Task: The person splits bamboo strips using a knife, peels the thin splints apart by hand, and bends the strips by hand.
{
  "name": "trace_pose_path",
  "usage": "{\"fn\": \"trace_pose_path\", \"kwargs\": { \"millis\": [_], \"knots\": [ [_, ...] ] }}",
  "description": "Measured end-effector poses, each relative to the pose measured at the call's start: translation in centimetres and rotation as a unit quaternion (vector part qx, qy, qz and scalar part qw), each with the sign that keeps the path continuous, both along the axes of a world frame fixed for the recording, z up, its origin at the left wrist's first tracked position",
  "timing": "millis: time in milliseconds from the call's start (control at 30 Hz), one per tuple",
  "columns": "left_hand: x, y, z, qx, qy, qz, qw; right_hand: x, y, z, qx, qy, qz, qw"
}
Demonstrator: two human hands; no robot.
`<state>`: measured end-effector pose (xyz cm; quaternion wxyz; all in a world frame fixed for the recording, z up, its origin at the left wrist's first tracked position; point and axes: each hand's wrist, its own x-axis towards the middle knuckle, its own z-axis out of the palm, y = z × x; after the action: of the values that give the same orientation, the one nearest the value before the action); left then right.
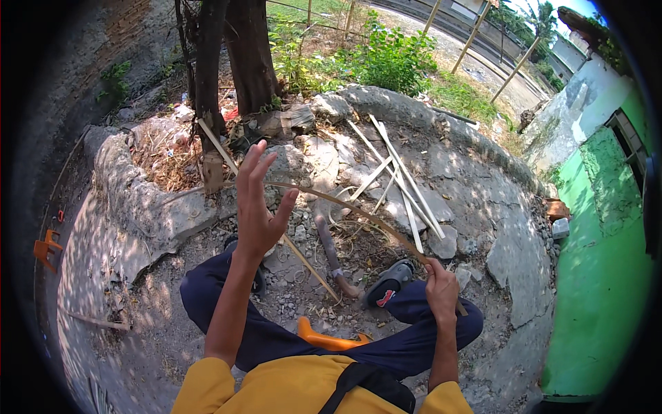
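Note:
My right hand (441, 288) is closed around a thin, brown bamboo-like strip (376, 221) above my right knee. The strip arches leftward from it, and a short end sticks out past the hand. My left hand (259, 203) is raised with its fingers stretched and thumb apart, holding nothing. The strip's far part passes behind this hand; whether they touch is hidden. Also behind the left hand, a pale straight stick (310, 268) slants from the tree trunk down to the ground between my feet.
Several pale strips (407, 176) lie crossed on broken concrete ahead. A brown wooden piece (326, 238) lies between my feet. Tree trunks (252, 58) stand ahead left, a green wall (586, 276) at right. An orange plastic piece (331, 338) shows between my legs, another orange object (47, 250) far left.

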<state>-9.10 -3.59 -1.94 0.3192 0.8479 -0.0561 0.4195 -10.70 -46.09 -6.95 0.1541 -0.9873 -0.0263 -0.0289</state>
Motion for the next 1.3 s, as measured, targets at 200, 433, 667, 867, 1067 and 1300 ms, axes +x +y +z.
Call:
{"fn": "trace_pose_path", "kwargs": {
  "millis": [200,433,667,867,1067,1300],
  "knots": [
    [0.0,0.1,0.2,0.027,-0.01,0.028,0.999,0.0,-0.6,0.7,-0.005,-0.026,-0.018,0.999],
    [-0.1,0.6,0.3,0.007,-0.031,0.065,0.997,-1.2,-0.6,1.0,-0.017,-0.05,-0.035,0.998],
    [-0.2,1.5,0.4,-0.005,-0.031,0.105,0.994,-1.2,-2.1,0.3,0.051,-0.041,-0.009,0.998],
    [0.1,2.3,-0.4,-0.161,0.07,0.076,0.981,-1.7,-3.0,0.2,0.272,0.049,0.006,0.961],
    [0.9,3.0,-1.2,-0.488,0.163,-0.119,0.849,-2.9,-2.1,0.8,0.332,0.078,0.009,0.94],
    [0.5,3.1,-0.5,-0.554,0.135,-0.254,0.781,-3.5,-1.3,1.4,0.343,0.116,0.068,0.93]
  ]
}}
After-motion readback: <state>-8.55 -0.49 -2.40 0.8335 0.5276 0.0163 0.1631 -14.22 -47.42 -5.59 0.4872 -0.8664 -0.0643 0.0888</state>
